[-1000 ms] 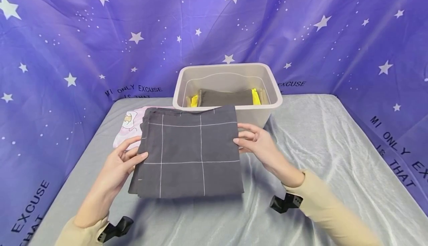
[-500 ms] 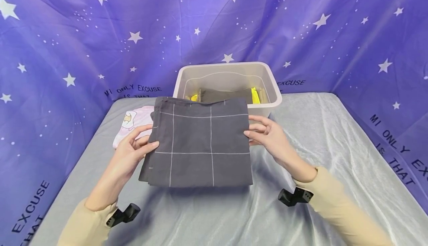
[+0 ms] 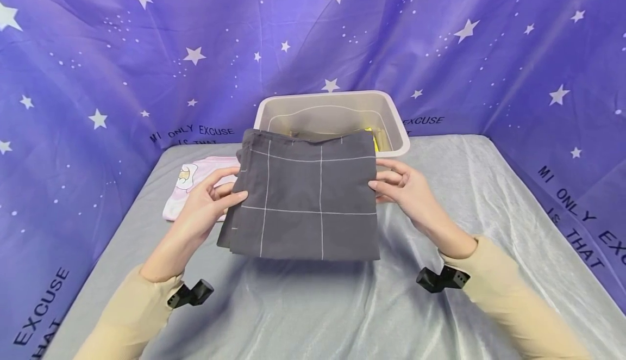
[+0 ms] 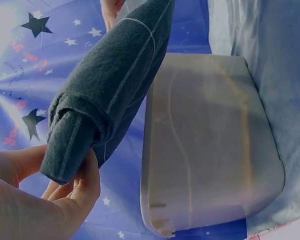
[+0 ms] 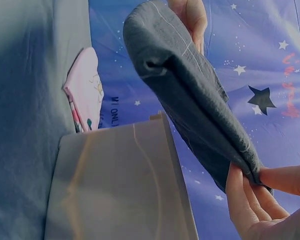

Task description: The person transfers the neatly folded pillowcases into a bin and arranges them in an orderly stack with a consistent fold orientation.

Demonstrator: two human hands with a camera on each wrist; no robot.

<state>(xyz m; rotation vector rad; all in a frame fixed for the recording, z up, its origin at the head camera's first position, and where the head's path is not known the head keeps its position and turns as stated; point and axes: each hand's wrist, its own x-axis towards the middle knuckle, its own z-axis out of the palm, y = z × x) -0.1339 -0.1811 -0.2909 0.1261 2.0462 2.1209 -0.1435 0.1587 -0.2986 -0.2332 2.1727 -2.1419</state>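
Note:
A folded dark grey cloth [image 3: 303, 186] with a white grid hangs between my two hands in the head view, raised in front of a beige plastic bin [image 3: 398, 131]. My left hand [image 3: 207, 202] pinches its left edge, thumb on the near face and fingers behind. At the right edge my right hand [image 3: 406, 191] pinches it the same way. The left wrist view shows the folded cloth [image 4: 110, 80] in layers at its end, above the bin [image 4: 210, 145]. In the right wrist view, the thumb and fingers squeeze a corner of the cloth [image 5: 190, 100].
A folded pink cloth [image 3: 176, 202] with a cartoon print lies left of the bin. Something with yellow edges [image 3: 375, 141] sits inside the bin, mostly hidden. Grey velvety fabric [image 3: 455, 202] covers the table, and a purple star-patterned curtain [image 3: 303, 23] surrounds it.
Both hands have carried the grey cloth forward and to the right, toward the bin. It now covers more of the bin's front and opening, and more of the pink cloth shows.

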